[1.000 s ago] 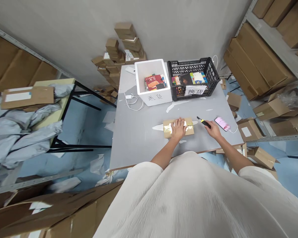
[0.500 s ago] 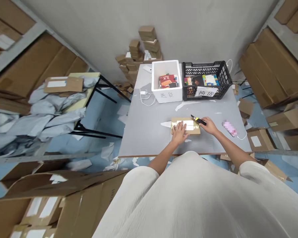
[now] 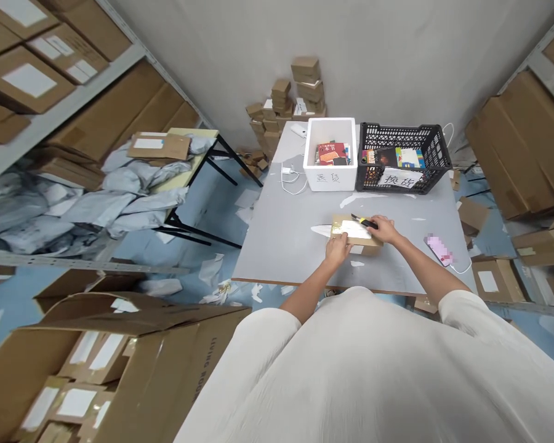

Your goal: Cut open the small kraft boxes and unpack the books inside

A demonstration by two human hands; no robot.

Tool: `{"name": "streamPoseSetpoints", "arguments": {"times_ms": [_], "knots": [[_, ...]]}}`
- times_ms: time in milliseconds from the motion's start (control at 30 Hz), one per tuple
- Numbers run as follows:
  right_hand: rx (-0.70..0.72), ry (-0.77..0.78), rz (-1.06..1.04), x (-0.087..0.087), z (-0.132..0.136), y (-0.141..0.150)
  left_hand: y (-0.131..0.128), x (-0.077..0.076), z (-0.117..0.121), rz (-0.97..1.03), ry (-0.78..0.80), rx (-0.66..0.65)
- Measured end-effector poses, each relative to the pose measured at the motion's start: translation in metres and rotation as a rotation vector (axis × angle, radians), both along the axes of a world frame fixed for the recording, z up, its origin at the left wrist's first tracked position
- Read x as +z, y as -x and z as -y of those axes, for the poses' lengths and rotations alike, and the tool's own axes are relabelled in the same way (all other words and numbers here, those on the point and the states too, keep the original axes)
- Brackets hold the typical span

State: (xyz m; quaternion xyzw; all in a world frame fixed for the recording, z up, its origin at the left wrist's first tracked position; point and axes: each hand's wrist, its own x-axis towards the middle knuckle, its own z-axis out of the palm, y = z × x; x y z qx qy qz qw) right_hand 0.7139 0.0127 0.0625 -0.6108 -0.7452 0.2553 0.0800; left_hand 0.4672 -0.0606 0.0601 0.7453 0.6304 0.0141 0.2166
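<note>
A small brown cardboard box (image 3: 369, 241) with a white label on top and shiny tape at its left end rests on the grey table (image 3: 281, 246). My left hand (image 3: 337, 248) grips the near left edge of this box, fingers closed on it. In my right hand (image 3: 384, 229) is a black and yellow utility knife (image 3: 365, 222), its tip pointing left above the label. The right fingers are wrapped round the knife's handle and lie close to the box's right end. Whether the blade touches the box I cannot tell.
Behind the box stand a white foam bin (image 3: 330, 179) and a black plastic crate (image 3: 367, 178), both holding books. A phone (image 3: 439, 251) on a cable lies to the right. Left are a side table with grey parcels (image 3: 96, 208) and a large open carton (image 3: 175, 363).
My left hand has slid from flat on the label to the box's near edge. The box looks tilted or turned, showing its near side. The view has swung left.
</note>
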Motion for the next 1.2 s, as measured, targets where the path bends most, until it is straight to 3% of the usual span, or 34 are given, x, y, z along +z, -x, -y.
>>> {"name": "streamPoseSetpoints", "arguments": {"times_ms": [267,433,667,867,1000,1200], "knots": [[-0.11,0.023,0.021,-0.001,0.012,-0.007,0.006,-0.017,0.011,0.097,-0.031,0.012],[-0.187,0.057,-0.014,-0.001,0.033,-0.017,0.004,-0.025,-0.007,0.235,-0.036,0.021],[-0.352,0.153,-0.213,-0.008,0.059,-0.019,-0.012,-0.024,-0.033,0.407,-0.024,0.038],[-0.318,0.275,-0.467,-0.02,0.082,-0.008,-0.028,-0.012,-0.04,0.212,-0.028,0.03],[-0.389,0.221,-0.449,-0.015,0.077,-0.019,-0.044,-0.001,-0.036,0.079,-0.058,0.018],[-0.452,0.137,-0.407,-0.005,0.061,-0.032,-0.067,0.005,-0.031,0.062,-0.027,-0.022]]}}
